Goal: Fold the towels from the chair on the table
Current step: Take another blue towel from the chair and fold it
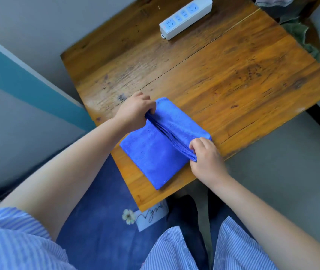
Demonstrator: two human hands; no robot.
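Hands first: the left hand (133, 110) has its fingers curled over the far-left end of a raised fold in the blue towel (155, 152), pinching the cloth between thumb and fingers. The right hand (205, 156) does the same at the near-right end of that fold, knuckles up, fingertips bunching the stacked edges. Both are clenched on the towel, neither flat nor released.

The towel lies on the near-left part of the wooden table (233, 75), close to the near edge, with one corner almost at the edge. It is already folded into a thick oblong. Its long axis runs on a slant, from far-left to near-right, and the fold held between the two hands follows that same line. The part left of the fold lies flat on the wood; the part right of it is lifted slightly, with several layered edges showing along the ridge.

A white power strip (186, 17) lies near the far edge of the table, well apart from the towel, on a slant of its own. At the far-right corner some dark and greenish cloth (299, 34) hangs by the table; what it rests on cannot be told. A grey wall with a teal stripe (18, 80) stands to the left. Below the near edge are a blue cushion or mat with a flower print (128, 216) and the person's striped sleeves (15, 240). Nothing lies between the hands and the towel.
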